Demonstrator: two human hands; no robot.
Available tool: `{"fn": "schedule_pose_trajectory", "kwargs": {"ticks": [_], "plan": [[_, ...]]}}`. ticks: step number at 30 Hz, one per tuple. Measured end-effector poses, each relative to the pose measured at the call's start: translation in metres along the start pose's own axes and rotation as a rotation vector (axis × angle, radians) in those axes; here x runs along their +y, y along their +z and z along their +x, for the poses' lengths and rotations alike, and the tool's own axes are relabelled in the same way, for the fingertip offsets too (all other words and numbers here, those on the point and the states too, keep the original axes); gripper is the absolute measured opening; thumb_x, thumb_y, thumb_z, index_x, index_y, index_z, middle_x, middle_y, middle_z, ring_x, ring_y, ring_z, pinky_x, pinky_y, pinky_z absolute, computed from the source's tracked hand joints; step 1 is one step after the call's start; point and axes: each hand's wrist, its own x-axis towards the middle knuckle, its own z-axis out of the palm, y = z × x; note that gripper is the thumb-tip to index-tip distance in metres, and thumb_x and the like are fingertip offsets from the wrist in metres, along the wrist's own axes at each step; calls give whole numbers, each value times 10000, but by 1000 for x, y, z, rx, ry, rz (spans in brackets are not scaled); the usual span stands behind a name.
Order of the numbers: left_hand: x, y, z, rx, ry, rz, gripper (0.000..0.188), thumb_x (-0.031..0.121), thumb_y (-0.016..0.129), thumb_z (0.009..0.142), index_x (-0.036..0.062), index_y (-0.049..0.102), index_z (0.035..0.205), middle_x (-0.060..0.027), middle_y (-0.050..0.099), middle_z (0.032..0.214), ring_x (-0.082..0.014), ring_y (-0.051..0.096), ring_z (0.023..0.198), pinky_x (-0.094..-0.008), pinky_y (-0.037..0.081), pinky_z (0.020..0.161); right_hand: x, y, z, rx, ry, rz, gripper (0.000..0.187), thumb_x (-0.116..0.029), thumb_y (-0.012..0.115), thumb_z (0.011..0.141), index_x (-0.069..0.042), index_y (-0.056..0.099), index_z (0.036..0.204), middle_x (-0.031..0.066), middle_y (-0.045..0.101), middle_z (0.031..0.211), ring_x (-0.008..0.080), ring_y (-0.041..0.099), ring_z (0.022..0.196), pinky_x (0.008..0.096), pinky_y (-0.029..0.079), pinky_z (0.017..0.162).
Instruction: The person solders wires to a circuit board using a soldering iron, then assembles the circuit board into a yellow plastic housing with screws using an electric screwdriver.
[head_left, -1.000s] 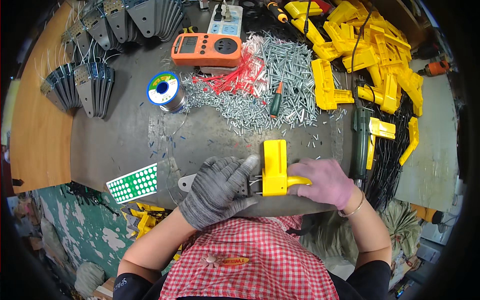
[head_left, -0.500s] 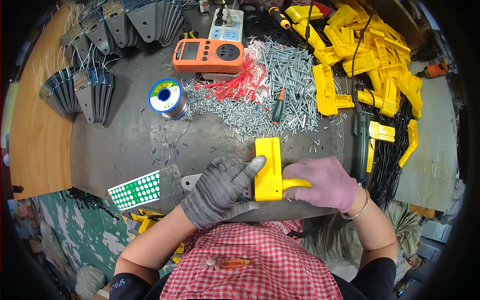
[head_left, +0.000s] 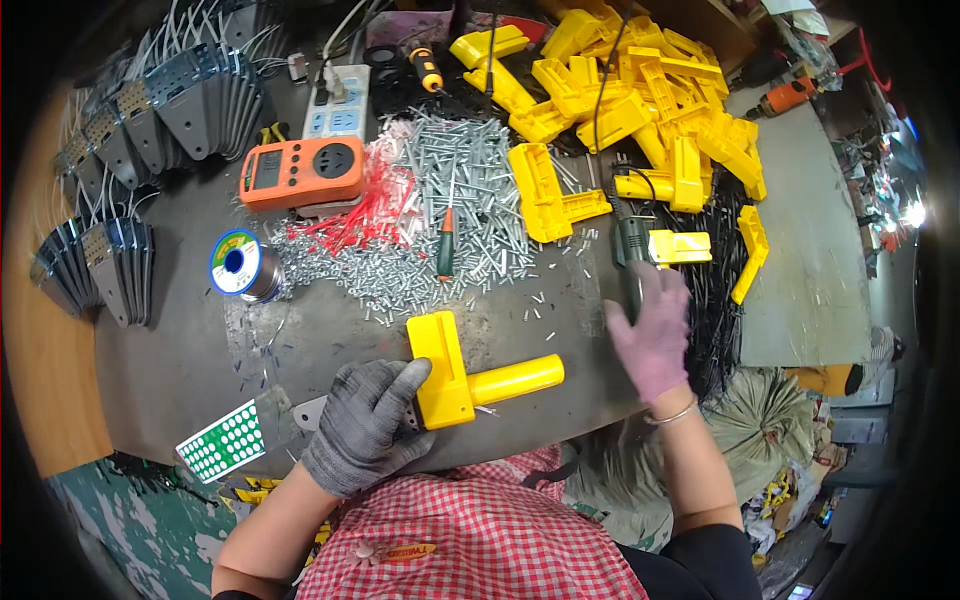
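Note:
In a grey glove, my left hand (head_left: 368, 425) is closed round a yellow plastic T-shaped housing (head_left: 440, 375) at its left side. The housing's round handle (head_left: 518, 379) points right. A grey metal plate (head_left: 308, 412) with a hole sticks out on the other side of that hand, mostly hidden under the glove. My right hand (head_left: 652, 335), in a pink glove, is off the housing, its thumb apart from the raised fingers. It is beside the dark corded electric screwdriver (head_left: 631, 245) at the right; whether the fingertips touch it I cannot tell.
A heap of screws (head_left: 470, 180) with a green-handled screwdriver (head_left: 446, 248) lies ahead. Yellow housings (head_left: 650, 110) are piled far right. An orange meter (head_left: 300, 172), a solder spool (head_left: 240, 265) and fanned metal plates (head_left: 190, 105) stand left. A green-and-white dotted sheet (head_left: 222, 442) lies near left.
My right hand has let go of the yellow handle and moved right toward the electric screwdriver. My left hand still holds the housing. The whole view has shifted to the right.

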Motion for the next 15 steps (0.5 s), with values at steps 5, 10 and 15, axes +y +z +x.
{"fn": "schedule_pose_trajectory", "kwargs": {"ticks": [5, 10, 15], "plan": [[3, -2, 8, 30, 5, -29, 992, 151, 899, 615, 21, 445, 1488, -176, 633, 1093, -378, 634, 918, -470, 521, 825, 48, 6, -18, -193, 337, 81, 797, -137, 734, 794, -38, 408, 1515, 172, 658, 956, 366, 655, 917, 459, 536, 849], [3, -1, 10, -24, -32, -33, 943, 162, 901, 626, -8, 484, 1454, -140, 623, 996, -336, 628, 864, -443, 519, 802, 10, -22, -7, -307, 642, 1451, 539, -87, 663, 815, -16, 531, 1332, 23, 567, 868, 157, 552, 790, 301, 474, 764], [6, -5, 7, -37, -71, -55, 931, 167, 870, 643, 9, 457, 1463, -130, 618, 1001, -343, 616, 893, -471, 483, 833, -50, -32, 5, -62, 849, 2342, 357, -176, 662, 892, -84, 581, 1228, 22, 549, 864, 209, 530, 848, 433, 447, 885]]}}
